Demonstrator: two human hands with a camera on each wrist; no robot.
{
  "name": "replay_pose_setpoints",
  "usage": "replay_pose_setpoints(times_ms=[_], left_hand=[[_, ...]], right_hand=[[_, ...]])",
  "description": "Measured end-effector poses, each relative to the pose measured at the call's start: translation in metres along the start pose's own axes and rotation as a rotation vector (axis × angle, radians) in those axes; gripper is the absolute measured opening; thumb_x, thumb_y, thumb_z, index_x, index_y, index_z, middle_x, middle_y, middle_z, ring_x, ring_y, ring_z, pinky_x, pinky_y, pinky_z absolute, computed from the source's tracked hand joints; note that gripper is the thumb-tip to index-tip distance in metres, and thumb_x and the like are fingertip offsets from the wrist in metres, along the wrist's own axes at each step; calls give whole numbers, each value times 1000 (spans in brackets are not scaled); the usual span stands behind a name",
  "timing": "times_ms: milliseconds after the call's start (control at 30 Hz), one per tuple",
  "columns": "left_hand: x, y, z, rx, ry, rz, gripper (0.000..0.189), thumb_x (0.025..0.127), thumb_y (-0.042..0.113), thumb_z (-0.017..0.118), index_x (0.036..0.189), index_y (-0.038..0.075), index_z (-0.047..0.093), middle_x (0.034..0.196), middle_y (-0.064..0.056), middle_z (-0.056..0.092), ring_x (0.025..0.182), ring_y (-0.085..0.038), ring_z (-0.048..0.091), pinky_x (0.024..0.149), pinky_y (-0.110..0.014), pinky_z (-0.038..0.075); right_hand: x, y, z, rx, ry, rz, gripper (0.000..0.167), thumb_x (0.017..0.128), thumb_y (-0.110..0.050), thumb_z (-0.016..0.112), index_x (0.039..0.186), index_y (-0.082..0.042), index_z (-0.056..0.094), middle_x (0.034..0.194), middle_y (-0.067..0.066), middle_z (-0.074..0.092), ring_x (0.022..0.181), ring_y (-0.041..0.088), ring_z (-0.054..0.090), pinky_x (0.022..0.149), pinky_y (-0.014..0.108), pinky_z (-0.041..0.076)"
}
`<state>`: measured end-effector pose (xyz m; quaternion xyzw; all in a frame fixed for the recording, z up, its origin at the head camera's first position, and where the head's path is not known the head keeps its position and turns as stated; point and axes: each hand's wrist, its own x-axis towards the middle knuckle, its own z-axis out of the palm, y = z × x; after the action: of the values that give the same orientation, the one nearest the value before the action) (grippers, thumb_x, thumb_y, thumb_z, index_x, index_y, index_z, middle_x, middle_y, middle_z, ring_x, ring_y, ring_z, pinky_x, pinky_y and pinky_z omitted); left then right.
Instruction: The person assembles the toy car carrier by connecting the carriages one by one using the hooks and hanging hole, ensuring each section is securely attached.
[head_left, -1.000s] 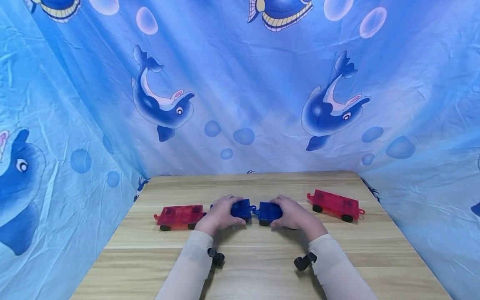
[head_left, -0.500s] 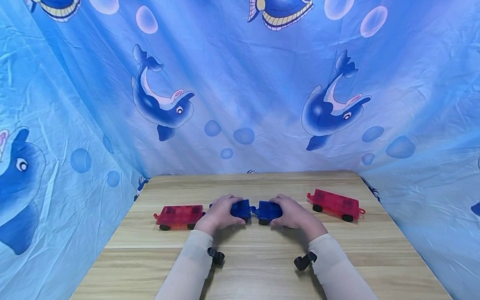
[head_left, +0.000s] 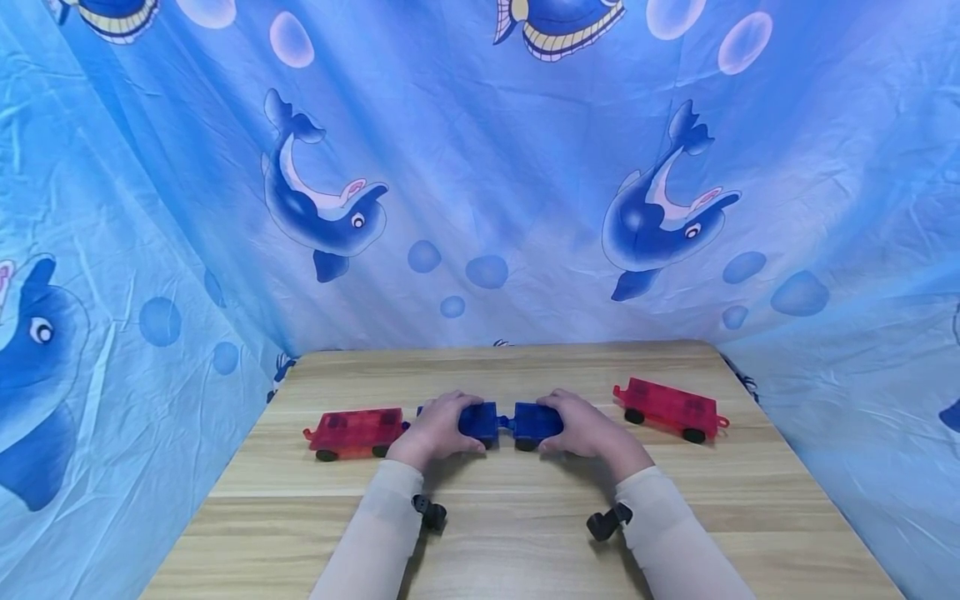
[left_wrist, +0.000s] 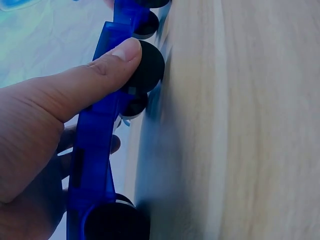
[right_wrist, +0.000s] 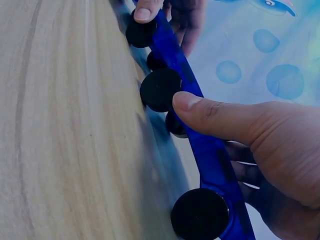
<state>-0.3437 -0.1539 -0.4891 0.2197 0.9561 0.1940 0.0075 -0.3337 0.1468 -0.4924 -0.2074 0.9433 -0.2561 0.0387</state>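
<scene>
In the head view my left hand (head_left: 435,429) grips the left blue toy train car (head_left: 478,421) from above, and my right hand (head_left: 585,425) grips the right blue toy train car (head_left: 536,423). The left wrist view shows my thumb (left_wrist: 107,70) against a black wheel (left_wrist: 147,67), other fingers behind the car. My right thumb (right_wrist: 210,115) likewise presses the car's side by a wheel (right_wrist: 161,90). Between the blue cars their couplings (head_left: 506,422) meet; the exact fit is too small to tell. A red toy train car (head_left: 356,433) stands just left of the left blue car, their joint partly hidden by my hand.
A second red toy train car (head_left: 670,408) stands apart at the right, angled on the wooden table (head_left: 517,533). A blue curtain (head_left: 480,183) printed with dolphins hangs behind and at both sides.
Both blue cars and the left red car have shifted very slightly left, with my hands on the blue ones. The right red car has stayed in place.
</scene>
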Motion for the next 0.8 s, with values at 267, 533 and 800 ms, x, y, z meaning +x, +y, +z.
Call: replay_pose_setpoints(times_ms=[267, 533, 800], left_hand=[[-2, -8, -5, -31, -9, 2, 89, 73, 48, 96, 149, 22, 59, 148, -6, 58, 138, -33, 52, 116, -60, 36], [-1, -14, -7, -44, -21, -12, 90, 71, 48, 97, 149, 23, 59, 150, -3, 57, 141, -31, 50, 117, -58, 36], [-1, -16, -7, -59, -28, -19, 92, 70, 46, 98, 149, 22, 59, 150, -4, 57, 139, -31, 51, 115, -58, 37]], right_hand=[[0, -4, 3, 12, -4, -26, 83, 85, -36, 90, 154, -11, 53, 146, 6, 56, 135, 31, 52, 113, 56, 43], [4, -6, 8, -7, 19, -56, 82, 85, -36, 90, 153, -9, 53, 144, 8, 58, 134, 30, 53, 112, 53, 44], [5, -6, 10, -14, 19, -50, 85, 84, -38, 90, 154, -10, 52, 144, 7, 57, 134, 30, 52, 112, 54, 44]])
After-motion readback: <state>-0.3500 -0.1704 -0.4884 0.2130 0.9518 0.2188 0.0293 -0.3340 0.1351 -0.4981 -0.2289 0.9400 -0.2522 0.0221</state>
